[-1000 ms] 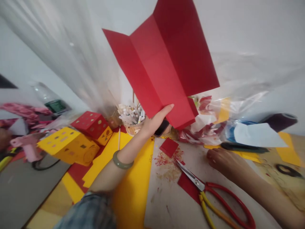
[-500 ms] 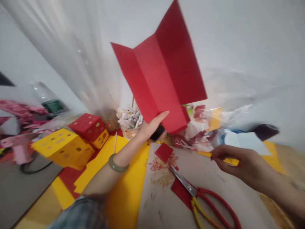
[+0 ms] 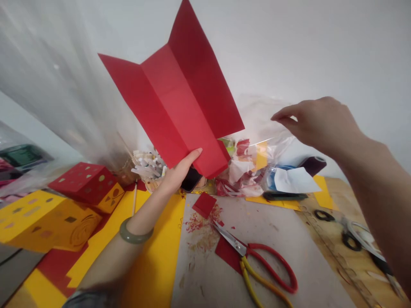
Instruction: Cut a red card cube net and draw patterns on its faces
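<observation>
My left hand (image 3: 181, 171) is closed on the lower end of a folded red card sheet (image 3: 180, 94), thumb on the front face. The sheet is creased lengthwise into panels and rises above the table, its side panels angled out. My right hand (image 3: 316, 122) is raised to the right, apart from the sheet. Its thumb and index finger pinch together, and anything between them is too small to make out. Below lie scissors (image 3: 237, 246) with one red and one yellow handle, slightly apart at the blades. A small red square (image 3: 204, 205) and another red piece (image 3: 228, 254) lie near the blades.
Two decorated boxes, one red-topped (image 3: 85, 182) and one yellow (image 3: 48, 218), stand left on yellow card (image 3: 160, 256). Behind are a basket of pens (image 3: 149, 167), a dark phone-like object (image 3: 192, 179) and plastic bags (image 3: 244, 171). A grey board (image 3: 272, 226) carries red scraps. More scissors (image 3: 351, 239) lie right.
My right hand has risen from near the yellow strip on the table. The view has turned right, so the sheet, my left hand and the boxes appear farther left.
</observation>
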Available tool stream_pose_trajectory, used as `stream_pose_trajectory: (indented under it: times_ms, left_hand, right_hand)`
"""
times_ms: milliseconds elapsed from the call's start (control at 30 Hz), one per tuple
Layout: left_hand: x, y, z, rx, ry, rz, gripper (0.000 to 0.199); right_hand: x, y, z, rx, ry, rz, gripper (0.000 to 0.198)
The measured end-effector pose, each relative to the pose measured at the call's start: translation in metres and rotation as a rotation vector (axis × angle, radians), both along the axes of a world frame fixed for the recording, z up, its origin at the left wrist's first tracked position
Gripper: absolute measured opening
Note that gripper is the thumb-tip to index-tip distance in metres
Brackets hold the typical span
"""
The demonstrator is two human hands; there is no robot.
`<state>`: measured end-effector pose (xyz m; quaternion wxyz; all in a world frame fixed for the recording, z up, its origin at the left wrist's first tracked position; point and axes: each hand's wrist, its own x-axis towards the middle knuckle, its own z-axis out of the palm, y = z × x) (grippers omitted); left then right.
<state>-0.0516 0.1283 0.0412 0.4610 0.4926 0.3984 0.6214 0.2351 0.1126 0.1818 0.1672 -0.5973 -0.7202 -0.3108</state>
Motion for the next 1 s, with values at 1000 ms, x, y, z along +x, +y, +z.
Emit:
stream_pose_trajectory:
  times_ms: [1000]
  left_hand:
    - [0.011, -0.008, 0.005, 0.026, -0.043, -0.113, 0.041]
  right_hand:
    - [-0.075, -0.104, -0.197, -0.872, 0.531, 0.426, 0.021]
